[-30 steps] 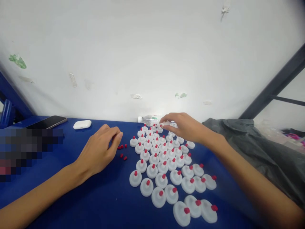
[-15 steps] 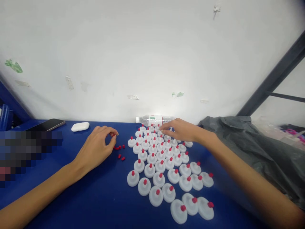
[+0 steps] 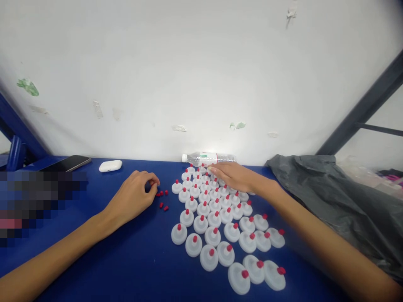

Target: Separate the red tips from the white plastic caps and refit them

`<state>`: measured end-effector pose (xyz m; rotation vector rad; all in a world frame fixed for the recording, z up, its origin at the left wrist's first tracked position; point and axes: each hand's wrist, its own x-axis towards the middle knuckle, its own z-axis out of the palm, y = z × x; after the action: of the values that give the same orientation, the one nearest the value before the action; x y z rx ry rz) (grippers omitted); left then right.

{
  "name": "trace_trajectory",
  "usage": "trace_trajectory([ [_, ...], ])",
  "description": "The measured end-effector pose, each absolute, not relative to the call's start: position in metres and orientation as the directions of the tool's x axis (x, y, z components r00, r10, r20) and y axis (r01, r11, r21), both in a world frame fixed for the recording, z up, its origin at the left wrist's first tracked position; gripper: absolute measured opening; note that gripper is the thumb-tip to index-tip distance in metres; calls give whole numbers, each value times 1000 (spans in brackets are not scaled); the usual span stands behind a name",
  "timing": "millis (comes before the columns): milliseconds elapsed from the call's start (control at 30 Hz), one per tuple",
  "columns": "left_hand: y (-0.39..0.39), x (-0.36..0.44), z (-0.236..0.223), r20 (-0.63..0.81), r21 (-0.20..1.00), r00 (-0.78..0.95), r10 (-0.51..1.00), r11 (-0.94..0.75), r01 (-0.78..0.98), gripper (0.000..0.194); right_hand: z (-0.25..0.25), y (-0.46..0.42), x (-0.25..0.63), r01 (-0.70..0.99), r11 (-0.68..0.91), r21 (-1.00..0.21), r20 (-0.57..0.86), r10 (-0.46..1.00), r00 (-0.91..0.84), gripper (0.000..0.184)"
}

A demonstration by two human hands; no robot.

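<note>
While your left hand (image 3: 134, 195) sits over the blue desk (image 3: 135, 260) with thumb and index finger curled together into a ring, I honestly can't tell if that grip has anything pinched in it, since the fingertips hide the spot. Just beside them you've got a few loose little red cylindrical plastic caps (image 3: 166, 208) lying on the desk. Your right hand (image 3: 234, 176) reaches over the far end of the bunch of round white plastic discs (image 3: 213, 221), fingers pretty much straight and close together. Can't tell whether that grip has hold of one either, because your hand covers what's under it. The discs spread from there back toward you, the nearer ones each with a red tip on top. Behind them a clear plastic bottle with a white cap (image 3: 197, 158) lies on its side by the white wall (image 3: 189, 63). Past your left hand there's a rounded white case (image 3: 110, 166) and a dark flat phone (image 3: 74, 163), and a crumpled dark grey plastic sheet (image 3: 315, 184) lies beyond your right arm
</note>
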<state>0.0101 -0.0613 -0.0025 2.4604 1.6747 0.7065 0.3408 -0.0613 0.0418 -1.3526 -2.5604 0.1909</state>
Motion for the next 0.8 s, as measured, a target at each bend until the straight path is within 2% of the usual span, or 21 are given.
trace_trajectory([
  [100,-61,10,-1,318,317,301,899,-400,860,20,56,-66,338,797,563,-221,267,821,-506,48],
  [300,-65,9,8,288,337,300,909,-390,857,25,73,-78,323,672,651,-353,437,750,-496,20],
  [433,-77,13,19,451,340,341,825,-512,789,28,73,-93,303,619,697,-362,392,717,-577,18],
  [567,-96,25,25,595,212,519,613,-743,635,20,75,-116,278,580,736,-350,337,677,-655,18],
  [667,-105,31,24,597,152,603,528,-813,561,14,79,-130,262,570,757,-318,279,650,-707,16],
  [800,-108,31,25,542,195,678,497,-859,474,21,83,-136,256,591,740,-320,208,664,-718,13],
])
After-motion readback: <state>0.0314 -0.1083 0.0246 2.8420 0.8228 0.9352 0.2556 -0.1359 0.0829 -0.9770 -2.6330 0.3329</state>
